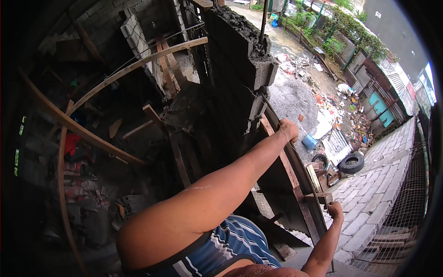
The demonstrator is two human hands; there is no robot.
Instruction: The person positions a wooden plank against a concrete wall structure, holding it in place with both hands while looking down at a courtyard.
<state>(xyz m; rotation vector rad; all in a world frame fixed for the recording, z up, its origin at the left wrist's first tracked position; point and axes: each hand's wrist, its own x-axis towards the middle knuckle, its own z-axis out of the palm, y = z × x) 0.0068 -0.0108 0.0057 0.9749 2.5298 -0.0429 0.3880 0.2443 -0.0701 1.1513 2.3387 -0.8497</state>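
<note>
The sleeveless blue top [230, 241] has white stripes.

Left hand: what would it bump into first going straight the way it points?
Probably nothing close: the left hand points out over the grey ground, which looks lower down, though depth is hard to judge here.

Just left of the black tire [344, 167] lies a corrugated sheet [337, 147]; farther left, a blue container [309, 141]. Right of the tire runs a block wall [374, 191]; beyond the tire, a teal panel [378, 106].
</note>
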